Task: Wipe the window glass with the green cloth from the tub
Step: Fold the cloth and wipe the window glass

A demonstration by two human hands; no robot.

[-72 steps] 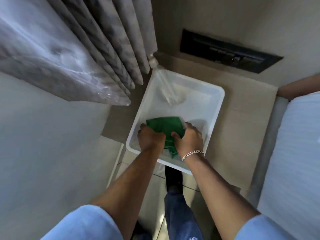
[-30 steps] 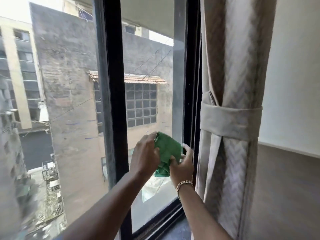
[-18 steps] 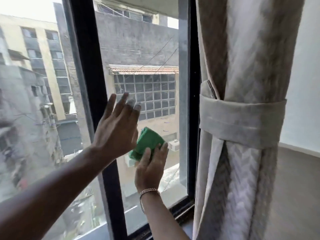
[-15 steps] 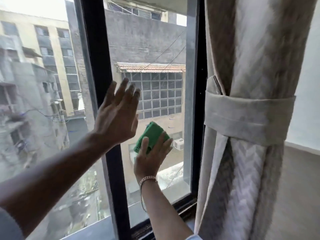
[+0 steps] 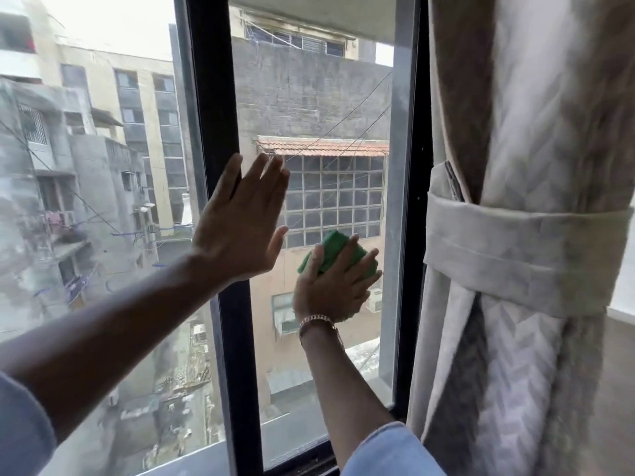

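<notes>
The green cloth (image 5: 335,250) is folded into a pad and pressed flat against the right pane of the window glass (image 5: 319,108). My right hand (image 5: 335,286) lies spread over the cloth with a bracelet on its wrist, and most of the cloth is hidden under the palm and fingers. My left hand (image 5: 240,223) is open with fingers together, raised in front of the black centre frame bar (image 5: 214,108); it holds nothing. The tub is out of view.
A tied-back beige curtain (image 5: 525,235) hangs just right of the pane, close to my right hand. The black window frame (image 5: 417,132) borders the glass on the right. The left pane (image 5: 92,166) shows buildings outside. A sill (image 5: 302,455) runs below.
The cloth came out of the tub and up to the window. My left hand let go of it and opened flat; my right hand slid the cloth rightward on the glass.
</notes>
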